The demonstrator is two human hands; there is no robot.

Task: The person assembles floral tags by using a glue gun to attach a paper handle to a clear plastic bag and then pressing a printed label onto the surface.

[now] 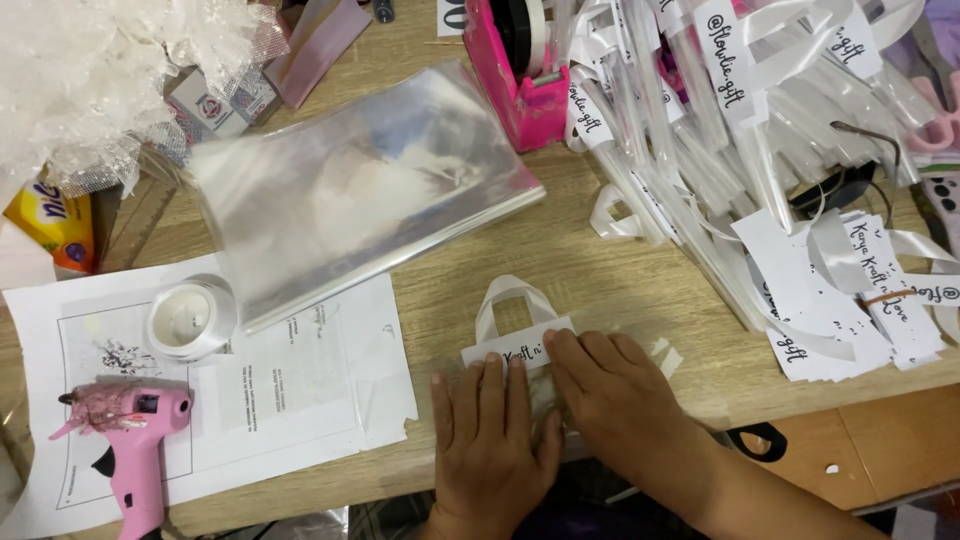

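Observation:
My left hand (pixel 492 430) lies flat, fingers together, pressing down on a small clear plastic pouch near the table's front edge. My right hand (pixel 615 395) lies beside it, fingertips on the pouch's white printed label strip (pixel 500 349). A white ribbon loop handle (pixel 512 293) sticks out from the top of the label. Most of the pouch is hidden under both hands.
A stack of clear plastic sheets (pixel 365 185) lies behind. A white ribbon roll (pixel 190 318) and a pink glue gun (pixel 130 440) rest on printed paper (pixel 300 390) at left. A pink tape dispenser (pixel 520 65) stands at the back. A heap of finished ribboned pouches (pixel 760 150) fills the right.

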